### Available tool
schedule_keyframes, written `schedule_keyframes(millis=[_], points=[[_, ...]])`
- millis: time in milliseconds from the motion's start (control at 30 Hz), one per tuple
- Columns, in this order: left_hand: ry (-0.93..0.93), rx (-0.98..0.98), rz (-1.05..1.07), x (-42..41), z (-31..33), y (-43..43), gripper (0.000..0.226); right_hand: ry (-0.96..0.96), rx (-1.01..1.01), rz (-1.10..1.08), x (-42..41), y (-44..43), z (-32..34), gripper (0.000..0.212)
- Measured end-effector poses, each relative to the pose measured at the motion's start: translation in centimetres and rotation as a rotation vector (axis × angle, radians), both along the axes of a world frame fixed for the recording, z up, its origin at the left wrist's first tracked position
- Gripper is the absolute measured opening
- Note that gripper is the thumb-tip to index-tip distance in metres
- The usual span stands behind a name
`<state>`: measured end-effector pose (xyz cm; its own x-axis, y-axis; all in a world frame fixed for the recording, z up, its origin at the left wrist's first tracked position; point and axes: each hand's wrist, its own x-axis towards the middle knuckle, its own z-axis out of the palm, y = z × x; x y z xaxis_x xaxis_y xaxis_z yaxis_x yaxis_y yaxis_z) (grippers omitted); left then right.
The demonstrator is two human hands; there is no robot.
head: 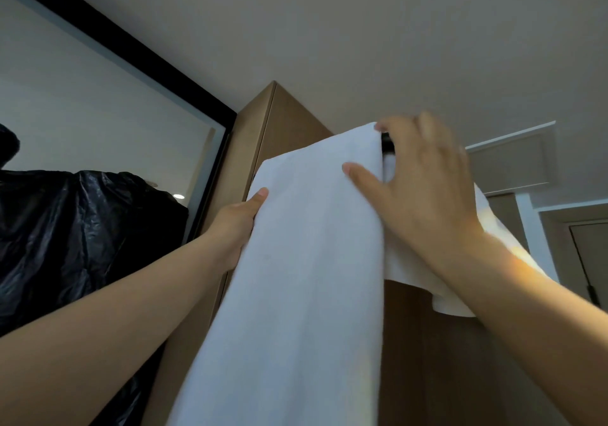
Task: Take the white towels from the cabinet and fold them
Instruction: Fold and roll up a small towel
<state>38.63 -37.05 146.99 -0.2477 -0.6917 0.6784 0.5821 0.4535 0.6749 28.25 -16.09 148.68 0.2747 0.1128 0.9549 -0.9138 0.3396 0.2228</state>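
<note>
at the far left a glass panel in a black frame slants up toward the ceiling. a crumpled black bag shows in its lower part, with a small round light beside it.

the left hand reaches up from the lower left and holds the towel by its left edge. its thumb lies flat on the front of the cloth, and the other fingers are hidden behind it, so the edge sits pinched between them.

behind the hand stands the brown cabinet, its top corner close under the ceiling.

the white towel is held high in front of the cabinet, between both hands. a long, smooth length hangs down the middle to the bottom edge of the view. a second, shorter part drops behind the right forearm.

the right hand is at the towel's top right corner, and is blurred. its thumb presses on the front of the cloth and its fingers curl over the top, gripping the fold. a small dark thing shows in the gap under the fingers; what it is cannot be told.

to the right, a pale hatch is set in the ceiling, and below it is a door in a white frame.
</note>
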Motion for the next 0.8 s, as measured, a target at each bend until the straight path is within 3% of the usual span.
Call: schedule_keyframes(millis=[100, 233, 333, 467, 667, 800], points=[[0.004, -0.012, 0.039, 0.1, 0.2, 0.0, 0.036, -0.113, 0.123, 0.122, -0.9, 0.4, -2.7, 0.066], [-0.003, 0.003, 0.053, 0.2, 0.4, -0.4, 0.034, -0.289, 0.376, 0.343, -1.1, 0.1, -1.5, 0.085], [-0.014, -0.007, 0.082, 0.3, 0.7, -0.9, 0.035, -0.251, 0.456, 0.321, -0.6, -0.2, 0.0, 0.075], [-0.015, -0.022, 0.163, 0.2, 1.7, -1.4, 0.043, -0.181, 0.474, 0.291, -0.4, 0.4, 1.1, 0.057], [-0.001, -0.097, 0.402, 0.1, 4.8, -1.6, 0.044, -0.042, 0.362, 0.140, 0.2, 0.6, 2.9, 0.052], [0.012, -0.126, 0.442, -0.7, 6.2, -1.8, 0.047, 0.023, 0.337, 0.011, -0.2, 0.3, 4.9, 0.054]])
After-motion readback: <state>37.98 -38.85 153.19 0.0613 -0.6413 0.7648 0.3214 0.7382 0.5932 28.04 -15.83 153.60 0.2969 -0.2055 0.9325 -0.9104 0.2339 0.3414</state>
